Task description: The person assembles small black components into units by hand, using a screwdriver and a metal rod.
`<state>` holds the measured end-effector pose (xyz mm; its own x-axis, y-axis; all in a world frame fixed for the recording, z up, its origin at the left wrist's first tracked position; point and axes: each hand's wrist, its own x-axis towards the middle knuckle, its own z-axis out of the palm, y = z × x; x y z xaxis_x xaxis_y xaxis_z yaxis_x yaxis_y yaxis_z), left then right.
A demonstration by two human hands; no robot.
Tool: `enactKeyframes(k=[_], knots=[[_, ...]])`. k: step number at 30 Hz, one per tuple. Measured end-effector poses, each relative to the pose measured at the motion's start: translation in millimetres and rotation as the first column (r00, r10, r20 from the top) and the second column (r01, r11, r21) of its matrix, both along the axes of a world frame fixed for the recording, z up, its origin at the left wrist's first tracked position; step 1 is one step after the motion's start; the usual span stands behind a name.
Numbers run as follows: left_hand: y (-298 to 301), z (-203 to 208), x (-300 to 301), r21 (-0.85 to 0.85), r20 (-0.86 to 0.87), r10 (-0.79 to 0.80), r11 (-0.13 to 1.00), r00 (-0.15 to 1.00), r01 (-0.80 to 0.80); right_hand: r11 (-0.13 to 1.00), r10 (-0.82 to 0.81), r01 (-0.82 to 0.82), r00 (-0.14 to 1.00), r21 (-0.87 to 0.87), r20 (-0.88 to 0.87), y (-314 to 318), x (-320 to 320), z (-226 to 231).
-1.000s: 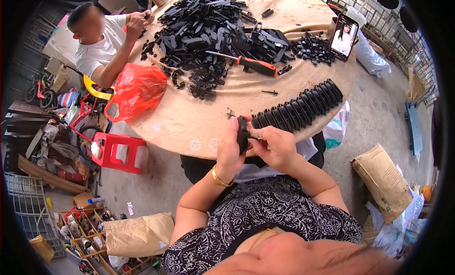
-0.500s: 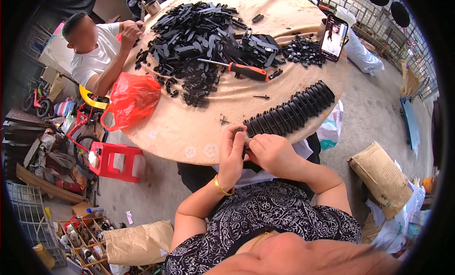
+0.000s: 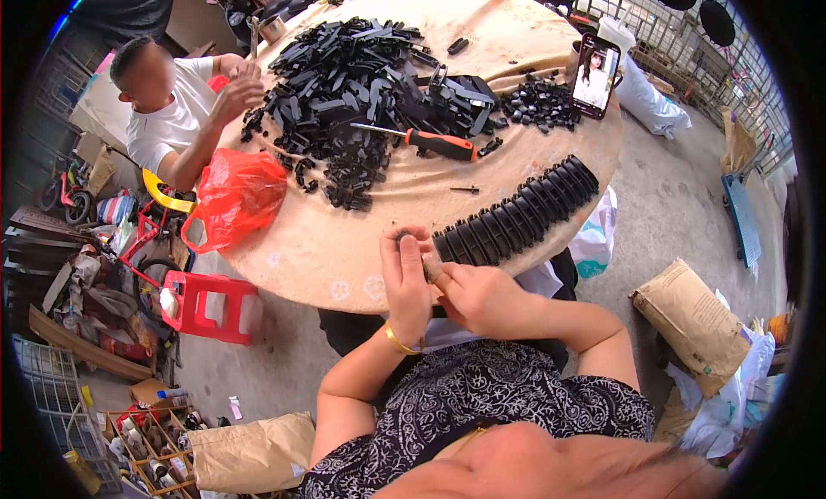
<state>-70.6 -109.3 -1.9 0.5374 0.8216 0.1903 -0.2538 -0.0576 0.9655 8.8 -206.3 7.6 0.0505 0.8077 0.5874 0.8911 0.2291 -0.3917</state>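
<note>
At the near edge of the table, my left hand point(image 3: 406, 280) is closed with its fingers bent round a small black plastic part, mostly hidden by the fingers. My right hand point(image 3: 479, 299) meets it, thumb and fingers pinched together on the same part. Just beyond my hands lies a slightly curved row of black ribbed plastic pieces point(image 3: 516, 213), set side by side. A thin black pin-like piece point(image 3: 465, 189) rests farther off on the cloth. Behind it is a screwdriver point(image 3: 440, 144) with a red and black handle, beside a large heap of black plastic parts point(image 3: 344, 95).
A smaller heap of black pieces point(image 3: 542, 103) sits by an upright phone point(image 3: 594, 76) at the right. On the left are a red plastic bag point(image 3: 237, 198), a red stool point(image 3: 206, 305) and a person in a white shirt point(image 3: 168, 112). Paper sacks point(image 3: 693, 327) stand on the floor.
My hands have shifted slightly left, still together on the small part. A cross-shaped piece seen on the cloth earlier no longer shows. The other person's hands have moved, and my view has tilted slightly.
</note>
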Motion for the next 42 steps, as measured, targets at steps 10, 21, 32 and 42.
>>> enactKeyframes(k=[10,21,32,42], knots=[[33.2,6.4,-11.9,0.534,-0.748,0.056,0.642,0.661,0.55,0.898,-0.346,0.418,0.863,-0.136,0.368,56.4,167.7,-2.8],[33.1,-14.6,-12.8,-0.168,-0.181,-0.288,0.951,0.94,0.259,0.863,-0.376,0.454,0.869,-0.219,0.32,53.7,161.2,3.9],[27.2,1.0,-13.1,-0.417,0.047,-0.355,0.842,0.934,0.342,0.999,0.029,-0.001,0.825,0.049,-0.564,21.3,40.2,10.3],[19.1,3.1,-17.7,-0.337,0.041,-0.327,0.885,0.944,0.322,0.995,0.006,0.036,0.91,0.093,-0.414,14.8,32.4,18.6]])
